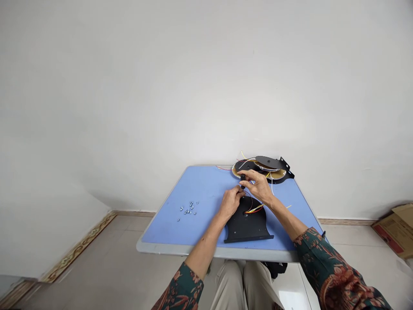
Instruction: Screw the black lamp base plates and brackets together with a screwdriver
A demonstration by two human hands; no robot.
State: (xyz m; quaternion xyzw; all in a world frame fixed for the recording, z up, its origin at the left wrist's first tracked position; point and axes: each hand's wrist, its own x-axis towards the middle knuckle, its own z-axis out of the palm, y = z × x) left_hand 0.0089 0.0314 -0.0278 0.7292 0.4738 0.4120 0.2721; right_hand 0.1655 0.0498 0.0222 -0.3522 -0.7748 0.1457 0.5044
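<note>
Black matte round-topped plate (248,226), right hand (257,184) clamped on dark cylindrical handle (243,178), left hand (230,201) grip unclear

Left forearm (208,245) and right forearm (285,218) angled forward, converging. Left hand (230,200) lay low, back up, fingers bent inward. Right hand (258,185) sat beside it, higher, thumb and fingers curled in a pinch.

Right of centre, the right hand (260,186) pinches a black screwdriver (243,178), the left hand (229,202) at the top of a black plate (247,228); loose screws (189,211) lie lower left of centre on the blue surface (167,230).
</note>
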